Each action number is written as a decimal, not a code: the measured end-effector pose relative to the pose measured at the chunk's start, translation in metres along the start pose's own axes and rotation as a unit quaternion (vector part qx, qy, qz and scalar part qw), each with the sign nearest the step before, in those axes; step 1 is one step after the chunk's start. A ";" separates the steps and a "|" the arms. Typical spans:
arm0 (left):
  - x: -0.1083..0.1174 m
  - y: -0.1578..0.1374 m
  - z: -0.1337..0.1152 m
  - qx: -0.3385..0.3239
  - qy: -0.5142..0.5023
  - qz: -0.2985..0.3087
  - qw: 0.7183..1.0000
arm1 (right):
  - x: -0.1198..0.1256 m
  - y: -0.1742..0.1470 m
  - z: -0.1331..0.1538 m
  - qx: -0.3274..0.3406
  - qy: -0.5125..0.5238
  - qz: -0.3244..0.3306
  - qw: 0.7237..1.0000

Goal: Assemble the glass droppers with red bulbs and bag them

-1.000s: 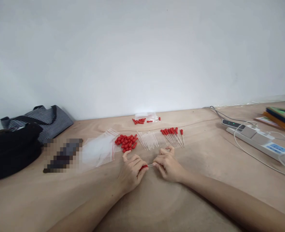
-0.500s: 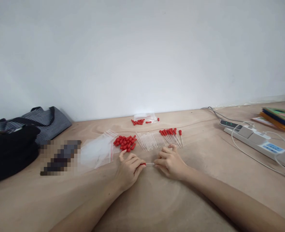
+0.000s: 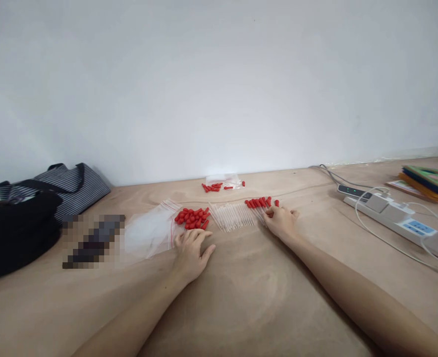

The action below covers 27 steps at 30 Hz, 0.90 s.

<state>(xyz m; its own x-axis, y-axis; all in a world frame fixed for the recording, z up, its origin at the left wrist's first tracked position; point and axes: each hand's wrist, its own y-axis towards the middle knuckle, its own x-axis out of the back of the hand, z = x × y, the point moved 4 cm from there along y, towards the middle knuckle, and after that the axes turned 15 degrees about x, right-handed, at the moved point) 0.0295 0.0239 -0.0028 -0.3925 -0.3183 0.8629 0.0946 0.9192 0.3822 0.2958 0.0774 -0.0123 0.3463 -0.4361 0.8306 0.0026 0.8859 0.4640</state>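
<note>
My left hand (image 3: 192,252) is open, palm down, fingers spread on the table just below a pile of red rubber bulbs (image 3: 191,218). It holds nothing. My right hand (image 3: 281,221) is closed at the right end of a row of droppers (image 3: 258,204), clear tubes with red bulbs at their far ends. Its fingers pinch a dropper, mostly hidden by the hand. The stem of the rightmost dropper, with its bulb (image 3: 277,203) showing, is also covered. Bare clear tubes (image 3: 234,218) lie side by side between the bulb pile and the droppers.
Clear zip bags (image 3: 148,233) lie left of the bulbs. Smaller red bulbs (image 3: 212,188) and another clear bag (image 3: 222,179) are near the wall. A striped bag (image 3: 87,186) and black cloth item (image 3: 18,233) sit left; a power strip (image 3: 393,218) with cables lies right.
My hands have parted from the red bulb and clear tube they held together. The left has let go and opened, shifting slightly left; the right has moved up and right to the droppers.
</note>
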 end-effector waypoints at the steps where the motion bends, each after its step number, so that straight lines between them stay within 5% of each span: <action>1: 0.000 0.000 0.000 0.001 0.000 0.001 1.000 | -0.001 0.000 0.000 -0.001 -0.008 0.005 1.000; 11: 0.003 0.015 0.007 0.023 0.055 -0.091 0.994 | -0.003 0.003 0.026 0.079 0.001 -0.001 0.997; 18: -0.002 0.035 0.004 0.001 0.103 -0.130 0.986 | -0.017 0.022 0.041 -0.017 -0.054 0.133 0.990; 27: -0.004 0.039 0.002 0.008 0.117 -0.142 0.983 | -0.021 0.031 0.041 -0.040 -0.048 0.146 0.987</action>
<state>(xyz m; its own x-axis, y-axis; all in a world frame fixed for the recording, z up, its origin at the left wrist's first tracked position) 0.0329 0.0618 0.0085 -0.1791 -0.6049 0.7759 -0.0032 0.7890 0.6144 0.2500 0.1075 -0.0022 0.2518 -0.1699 0.9527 -0.0088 0.9840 0.1778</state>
